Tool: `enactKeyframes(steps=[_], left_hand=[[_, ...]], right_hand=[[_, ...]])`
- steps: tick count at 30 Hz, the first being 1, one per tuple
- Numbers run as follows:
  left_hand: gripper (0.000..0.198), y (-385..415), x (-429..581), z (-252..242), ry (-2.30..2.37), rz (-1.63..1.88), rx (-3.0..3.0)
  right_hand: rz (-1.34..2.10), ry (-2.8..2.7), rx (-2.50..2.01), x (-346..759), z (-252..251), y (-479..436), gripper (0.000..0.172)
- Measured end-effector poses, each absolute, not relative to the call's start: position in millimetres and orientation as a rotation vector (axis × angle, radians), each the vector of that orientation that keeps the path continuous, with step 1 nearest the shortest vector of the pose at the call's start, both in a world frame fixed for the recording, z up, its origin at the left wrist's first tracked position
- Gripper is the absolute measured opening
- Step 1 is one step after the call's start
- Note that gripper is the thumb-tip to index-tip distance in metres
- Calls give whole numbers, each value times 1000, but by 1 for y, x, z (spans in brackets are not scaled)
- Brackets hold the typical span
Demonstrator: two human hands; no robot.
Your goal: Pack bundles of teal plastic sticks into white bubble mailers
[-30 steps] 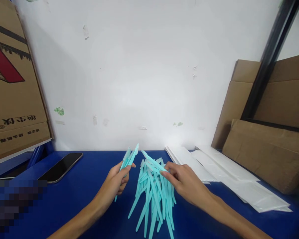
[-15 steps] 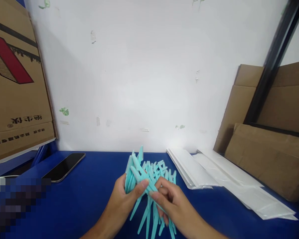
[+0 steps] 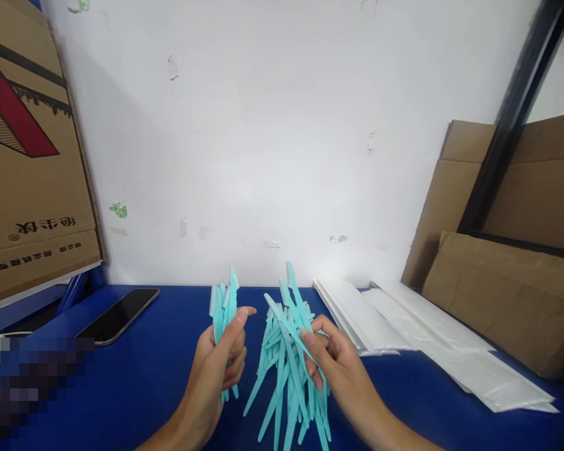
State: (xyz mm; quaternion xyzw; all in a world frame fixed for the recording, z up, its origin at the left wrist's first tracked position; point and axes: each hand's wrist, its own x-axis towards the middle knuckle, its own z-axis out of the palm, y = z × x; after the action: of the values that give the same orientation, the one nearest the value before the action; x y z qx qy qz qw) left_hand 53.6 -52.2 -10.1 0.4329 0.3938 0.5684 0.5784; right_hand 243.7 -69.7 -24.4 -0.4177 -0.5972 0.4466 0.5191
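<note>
My left hand (image 3: pixel 220 357) is closed around an upright bundle of turquoise eyebrow razors (image 3: pixel 224 300), their capped blade ends pointing up and the handle tips showing below the fist. A loose pile of the same razors (image 3: pixel 282 382) lies on the blue table, handles fanned toward me. Over the right side of this pile, my right hand (image 3: pixel 331 354) pinches a few razors (image 3: pixel 297 294) between thumb and fingers, with their blade ends tilted up and to the left. The exact number in each hand cannot be made out.
White flat packets (image 3: pixel 357 316) lie stacked on the right of the table (image 3: pixel 141 388). A phone (image 3: pixel 120 316) rests at the left. Cardboard boxes stand at the left (image 3: pixel 37 188) and right (image 3: pixel 498 294), and a white wall (image 3: pixel 282 156) rises behind.
My hands have moved apart. The left one has shifted left, away from the pile, with its bundle. My right hand has risen slightly and holds a few razors over the pile.
</note>
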Motion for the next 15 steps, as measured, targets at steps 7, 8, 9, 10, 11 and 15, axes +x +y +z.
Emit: enactKeyframes(steps=[7, 8, 9, 10, 11, 15], left_hand=[[47, -64, 67, -19, 914, 1165, 1288], [47, -68, 70, -19, 937, 1177, 1298], [45, -72, 72, -20, 969, 1208, 1291], [45, -75, 74, -20, 1010, 1258, 1261], [45, -77, 74, -20, 1054, 1320, 1216], [44, -75, 70, -19, 1160, 1431, 1099]], right_hand=[[1227, -1552, -920, 232, -35, -77, 36], [1250, -1578, -905, 231, -36, -79, 35], [1274, -1599, -895, 230, -37, -80, 34], [1298, -1619, -887, 229, -37, -82, 34], [1320, -1639, -882, 229, -36, -84, 34], [1381, -1711, -887, 229, -33, -87, 30]])
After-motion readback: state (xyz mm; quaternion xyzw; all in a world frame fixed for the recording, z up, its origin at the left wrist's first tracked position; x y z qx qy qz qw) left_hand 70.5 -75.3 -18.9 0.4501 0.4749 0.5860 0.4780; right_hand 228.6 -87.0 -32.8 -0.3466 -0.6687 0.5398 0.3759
